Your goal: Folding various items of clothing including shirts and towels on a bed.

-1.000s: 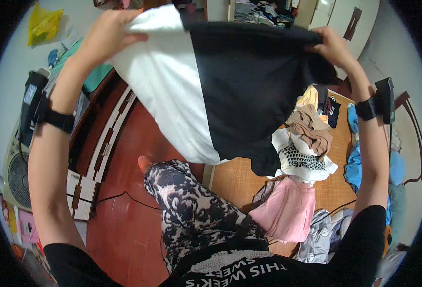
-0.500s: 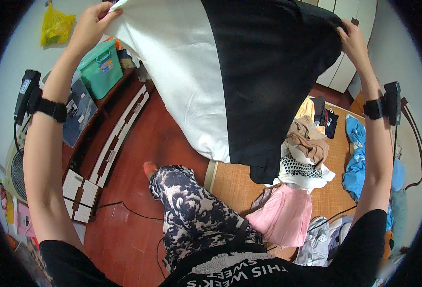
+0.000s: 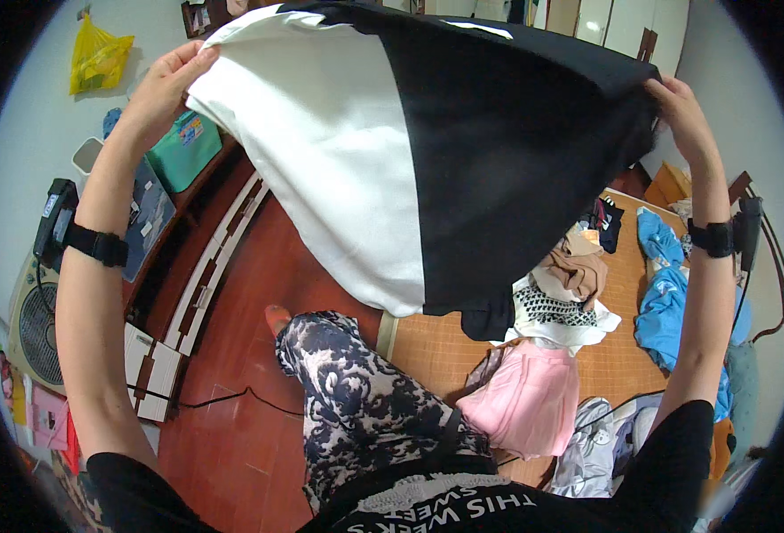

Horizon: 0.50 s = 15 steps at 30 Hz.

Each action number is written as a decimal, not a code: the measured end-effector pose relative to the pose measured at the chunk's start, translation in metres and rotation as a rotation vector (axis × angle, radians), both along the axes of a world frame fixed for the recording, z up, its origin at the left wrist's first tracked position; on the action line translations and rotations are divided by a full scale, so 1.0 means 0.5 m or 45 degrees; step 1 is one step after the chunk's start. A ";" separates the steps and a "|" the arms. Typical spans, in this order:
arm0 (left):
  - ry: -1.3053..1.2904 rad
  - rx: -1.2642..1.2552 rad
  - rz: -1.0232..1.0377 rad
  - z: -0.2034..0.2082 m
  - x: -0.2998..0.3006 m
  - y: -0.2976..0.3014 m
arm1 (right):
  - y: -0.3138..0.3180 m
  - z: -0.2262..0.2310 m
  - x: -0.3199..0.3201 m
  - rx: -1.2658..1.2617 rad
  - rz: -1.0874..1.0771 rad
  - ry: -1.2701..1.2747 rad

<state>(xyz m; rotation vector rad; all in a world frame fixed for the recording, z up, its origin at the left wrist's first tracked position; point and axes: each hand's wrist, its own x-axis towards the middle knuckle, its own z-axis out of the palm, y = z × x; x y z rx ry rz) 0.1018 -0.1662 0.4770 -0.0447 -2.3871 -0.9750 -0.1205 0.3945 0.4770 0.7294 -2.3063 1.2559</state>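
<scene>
A large black-and-white shirt (image 3: pixel 321 151) is stretched out in the air in front of me, its left part white and its right part black. My left hand (image 3: pixel 166 84) pinches the white side at its upper left corner. My right hand (image 3: pixel 681 111) grips the upper right corner on the black side, its fingertips partly hidden by cloth. Between the hands the fabric bulges and hangs in a curve, with its lower edge above the floor and a bamboo mat. Under that edge lies a black cloth (image 3: pixel 490 318), beside a white patterned garment (image 3: pixel 556 311).
On the mat (image 3: pixel 427 355) lie pink folded clothing (image 3: pixel 530 400), a brown garment (image 3: pixel 578 266), blue clothing (image 3: pixel 663 293) and grey clothing (image 3: pixel 587 453). Along the left stand a low drawer cabinet (image 3: pixel 201 284), a green bin (image 3: pixel 183 151) and a fan (image 3: pixel 41 324). A cable (image 3: pixel 223 400) crosses the red floor.
Both hands have come down and a little closer to me, still gripping the shirt's corners. Its cloth has billowed, and the black cloth below now shows apart from it.
</scene>
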 end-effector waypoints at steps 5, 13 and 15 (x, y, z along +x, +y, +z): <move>-0.541 0.172 -0.632 -0.024 0.050 0.042 | 0.071 -0.038 0.063 -0.139 0.617 -0.523; 0.018 1.693 -0.630 -0.269 -0.178 0.139 | 0.027 -0.263 -0.148 -1.118 0.509 -1.019; -0.453 1.919 -0.849 -0.429 -0.163 0.212 | -0.053 -0.426 -0.080 -1.164 0.449 -1.192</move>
